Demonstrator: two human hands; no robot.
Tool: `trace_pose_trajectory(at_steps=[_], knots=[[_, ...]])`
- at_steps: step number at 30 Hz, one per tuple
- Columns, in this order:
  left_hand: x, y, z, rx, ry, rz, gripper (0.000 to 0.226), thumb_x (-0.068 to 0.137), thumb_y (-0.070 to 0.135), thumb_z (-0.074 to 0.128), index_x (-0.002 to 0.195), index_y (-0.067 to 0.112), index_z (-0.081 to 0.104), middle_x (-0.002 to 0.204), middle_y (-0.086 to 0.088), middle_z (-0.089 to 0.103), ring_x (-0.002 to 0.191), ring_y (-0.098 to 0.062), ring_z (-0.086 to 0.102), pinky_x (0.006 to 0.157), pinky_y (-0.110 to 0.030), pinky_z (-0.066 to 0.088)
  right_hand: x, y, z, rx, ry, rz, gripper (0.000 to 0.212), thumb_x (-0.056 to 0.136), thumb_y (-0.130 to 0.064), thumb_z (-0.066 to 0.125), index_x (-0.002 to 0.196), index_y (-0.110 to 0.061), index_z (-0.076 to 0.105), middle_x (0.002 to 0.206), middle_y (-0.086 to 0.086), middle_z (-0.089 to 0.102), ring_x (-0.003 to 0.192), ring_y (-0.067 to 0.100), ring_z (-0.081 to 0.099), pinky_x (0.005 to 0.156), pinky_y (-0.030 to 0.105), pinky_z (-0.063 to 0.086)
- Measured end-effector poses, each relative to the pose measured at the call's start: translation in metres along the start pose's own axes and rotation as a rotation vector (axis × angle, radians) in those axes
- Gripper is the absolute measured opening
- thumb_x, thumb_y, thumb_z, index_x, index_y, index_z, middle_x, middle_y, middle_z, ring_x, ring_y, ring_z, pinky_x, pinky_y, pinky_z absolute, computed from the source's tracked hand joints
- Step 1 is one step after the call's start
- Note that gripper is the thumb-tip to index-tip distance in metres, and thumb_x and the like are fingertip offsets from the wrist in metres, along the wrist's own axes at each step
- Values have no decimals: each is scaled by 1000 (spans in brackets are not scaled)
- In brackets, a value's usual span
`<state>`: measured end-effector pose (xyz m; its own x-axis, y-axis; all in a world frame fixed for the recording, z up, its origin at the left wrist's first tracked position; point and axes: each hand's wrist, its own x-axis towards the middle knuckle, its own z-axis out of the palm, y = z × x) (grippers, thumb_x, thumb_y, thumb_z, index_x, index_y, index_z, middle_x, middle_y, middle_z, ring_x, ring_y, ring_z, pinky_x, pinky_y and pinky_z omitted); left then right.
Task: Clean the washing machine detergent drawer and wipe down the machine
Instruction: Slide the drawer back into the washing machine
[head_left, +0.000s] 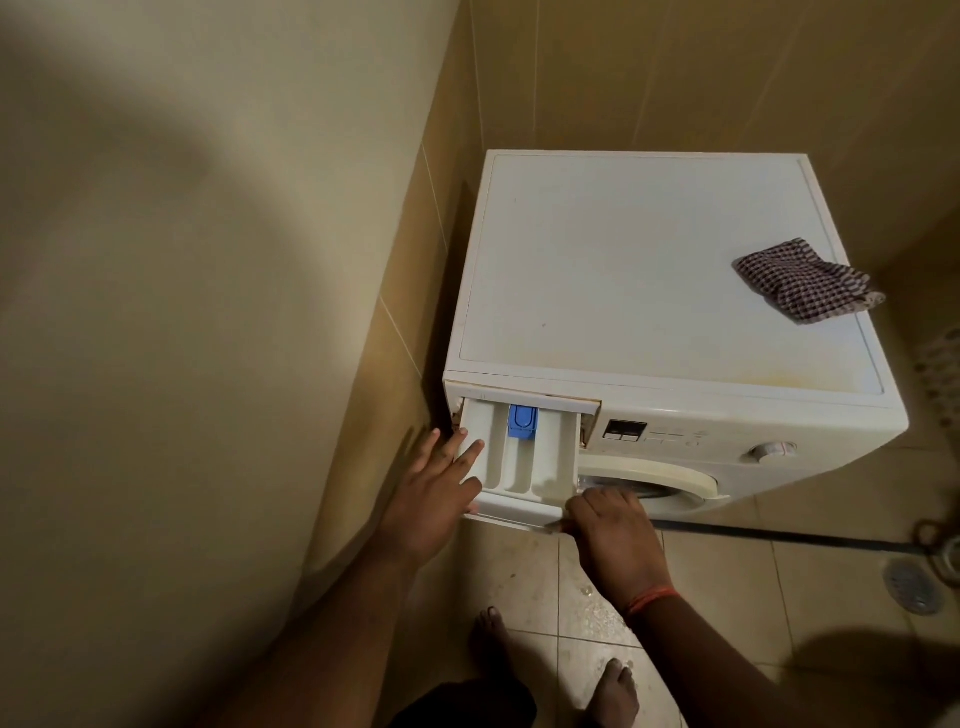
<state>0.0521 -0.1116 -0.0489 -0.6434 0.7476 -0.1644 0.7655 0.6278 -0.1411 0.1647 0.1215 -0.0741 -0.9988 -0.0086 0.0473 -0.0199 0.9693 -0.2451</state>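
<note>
Cloth (808, 280) on machine (649, 260), rear right.

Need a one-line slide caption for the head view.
Both hands, left hand and right hand, on pulled-out detergent drawer; checked cloth on washing machine.

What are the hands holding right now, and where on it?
Both are on the pulled-out detergent drawer. The right hand grips its front panel at the right corner. The left hand rests straight fingers on its left side, not gripping.

Right hand (613, 535): fingertips were hidden under the front lip of the white plastic detergent drawer (519, 462) | round porthole door (660, 480) beyond that hand: mostly hidden | small grey display panel (625, 431): markings too small to read | round metal floor drain (914, 586) far right of the hand: cut off by the edge
</note>
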Motion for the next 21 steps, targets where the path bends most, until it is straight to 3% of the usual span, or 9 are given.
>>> trace_pose_trajectory(at_steps=[4,7,9,11,13,16,21], knots=[[-2,2,1,-31,-23,-32,16,81,30,77,94,23,71,131,-6,64,132,-30,49,120,-52,13,-2,-3,1,42,-9,27,21,75,-20,82,80,-23,62,72,-4,60,67,17,53,66,32,49],[4,3,-3,-71,2,-110,23,80,27,76,102,24,69,111,1,66,112,-23,57,120,-47,13,6,-3,-2,62,10,51,22,74,-15,82,79,-23,62,73,-4,59,68,16,52,65,30,45],[18,2,-9,-81,36,-187,33,82,30,75,112,22,66,122,-3,62,120,-25,53,120,-47,12,21,1,-6,34,30,75,21,75,-16,82,80,-23,63,74,-4,59,69,17,51,65,31,41],[36,-2,-18,-64,59,-253,57,78,40,78,127,17,58,137,-11,53,130,-30,45,120,-48,14,40,7,-14,-37,57,99,21,75,-22,82,86,-21,64,82,0,61,76,21,52,68,35,42],[54,-8,-27,-45,53,-310,86,76,48,78,146,16,39,153,-17,35,142,-35,30,121,-51,13,56,13,-23,-100,58,150,42,74,-33,81,109,-17,63,106,6,62,94,28,54,78,42,43],[74,-19,-31,-40,36,-388,108,78,56,72,157,19,8,163,-18,6,150,-38,4,122,-53,8,79,21,-35,-188,42,177,86,71,-46,80,141,-13,44,139,15,47,123,37,44,100,52,36],[116,-31,-39,-60,60,-506,120,75,59,73,156,21,-7,164,-17,-8,150,-39,-3,122,-51,6,130,43,-48,-247,-26,193,121,63,-60,81,155,-13,19,157,19,25,142,43,26,112,63,21]])
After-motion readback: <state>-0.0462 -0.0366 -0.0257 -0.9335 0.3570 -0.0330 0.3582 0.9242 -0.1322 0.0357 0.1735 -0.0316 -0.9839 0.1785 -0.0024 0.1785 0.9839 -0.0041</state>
